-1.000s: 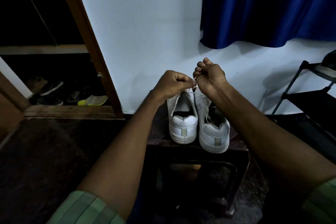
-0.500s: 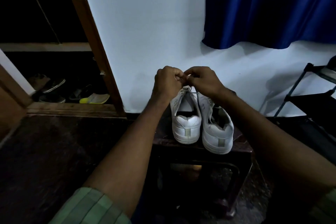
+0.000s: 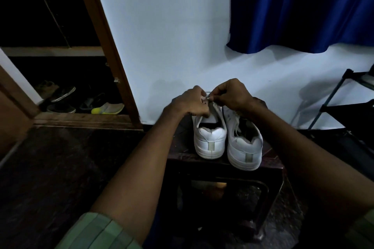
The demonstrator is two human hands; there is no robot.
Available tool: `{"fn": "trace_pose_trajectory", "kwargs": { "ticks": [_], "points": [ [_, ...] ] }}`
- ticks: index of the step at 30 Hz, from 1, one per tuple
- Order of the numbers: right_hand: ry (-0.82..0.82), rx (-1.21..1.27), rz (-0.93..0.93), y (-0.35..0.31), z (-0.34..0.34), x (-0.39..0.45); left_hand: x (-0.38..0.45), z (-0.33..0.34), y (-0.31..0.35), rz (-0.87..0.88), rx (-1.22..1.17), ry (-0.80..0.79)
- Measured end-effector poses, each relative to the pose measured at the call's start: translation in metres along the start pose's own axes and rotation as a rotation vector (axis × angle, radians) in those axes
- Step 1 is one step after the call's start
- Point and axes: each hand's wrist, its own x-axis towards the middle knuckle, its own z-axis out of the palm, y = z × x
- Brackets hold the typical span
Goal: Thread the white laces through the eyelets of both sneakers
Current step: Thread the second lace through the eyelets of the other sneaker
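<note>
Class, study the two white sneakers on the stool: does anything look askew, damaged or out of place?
Nothing looks damaged. One oddity: the right sneaker sits nearer the stool's front edge than the left sneaker, so the heels do not line up. Both hands pinch a lace.

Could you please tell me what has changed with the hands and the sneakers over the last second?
The right hand came down and in to meet the left hand over the left sneaker; both now pinch the white lace. Both sneakers, including the right sneaker, stayed put on the stool.

Bare forearms and hands, green striped sleeves [image 3: 97, 232] rolled up near the elbows.
</note>
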Motion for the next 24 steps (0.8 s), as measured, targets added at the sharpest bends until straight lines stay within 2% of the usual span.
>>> {"fn": "trace_pose_trajectory", "kwargs": {
  "ticks": [4,7,18,24],
  "points": [
    [0.025,-0.106,-0.010,-0.005,0.004,-0.003,0.000,0.001,-0.001,-0.067,-0.006,0.216],
    [0.044,-0.167,0.029,-0.007,0.009,-0.004,-0.001,-0.002,-0.004,-0.165,-0.165,0.263],
    [0.146,-0.244,0.094,-0.013,0.030,0.002,-0.003,-0.003,-0.017,-0.246,-0.723,0.033],
    [0.145,-0.180,0.138,-0.010,0.035,0.007,-0.002,-0.002,-0.018,-0.225,-0.755,0.000]
  ]
}}
